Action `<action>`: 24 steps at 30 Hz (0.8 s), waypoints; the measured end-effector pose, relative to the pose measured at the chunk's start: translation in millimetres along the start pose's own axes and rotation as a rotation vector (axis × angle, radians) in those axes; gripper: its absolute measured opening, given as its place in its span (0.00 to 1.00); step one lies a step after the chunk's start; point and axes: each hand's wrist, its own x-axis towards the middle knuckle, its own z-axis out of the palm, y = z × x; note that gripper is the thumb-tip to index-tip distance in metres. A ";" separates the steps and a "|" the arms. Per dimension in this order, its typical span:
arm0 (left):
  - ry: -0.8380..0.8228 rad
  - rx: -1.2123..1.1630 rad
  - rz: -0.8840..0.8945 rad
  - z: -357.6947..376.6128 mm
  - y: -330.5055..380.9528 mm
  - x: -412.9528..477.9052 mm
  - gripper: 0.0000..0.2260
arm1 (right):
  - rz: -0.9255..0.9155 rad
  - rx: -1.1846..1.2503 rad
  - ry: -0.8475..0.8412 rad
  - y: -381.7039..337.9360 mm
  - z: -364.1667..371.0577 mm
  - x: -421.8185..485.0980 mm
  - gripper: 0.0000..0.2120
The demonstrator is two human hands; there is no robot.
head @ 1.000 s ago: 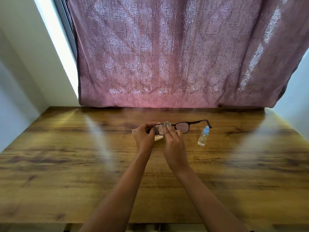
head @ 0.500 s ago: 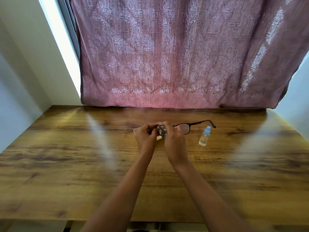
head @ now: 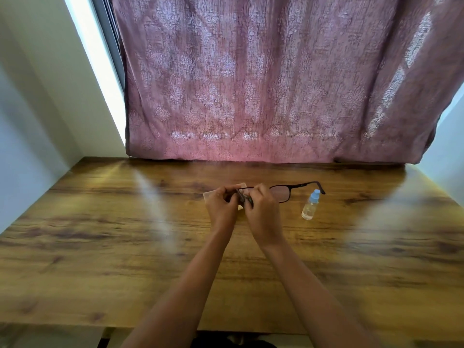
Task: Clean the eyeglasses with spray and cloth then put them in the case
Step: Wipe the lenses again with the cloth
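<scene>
Both hands meet above the wooden tabletop. The left hand is closed on the left end of the eyeglasses. The right hand pinches a small grey cloth on the left lens. A pale case lies under the left hand. The spray bottle stands just right of the right hand.

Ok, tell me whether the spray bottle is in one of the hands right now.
No: the spray bottle stands alone on the table, while both hands hold the eyeglasses.
</scene>
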 end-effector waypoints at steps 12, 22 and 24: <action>-0.002 -0.084 -0.011 1.9 -2.7 3.4 0.05 | 0.026 -0.006 0.034 1.7 -1.1 4.0 0.06; -0.004 -0.066 -0.032 0.9 -10.2 5.8 0.05 | 0.033 -0.028 -0.019 11.5 -6.6 -4.4 0.07; -0.012 -0.091 -0.029 1.4 -7.6 4.3 0.05 | 0.052 -0.029 0.001 9.8 -4.8 1.5 0.07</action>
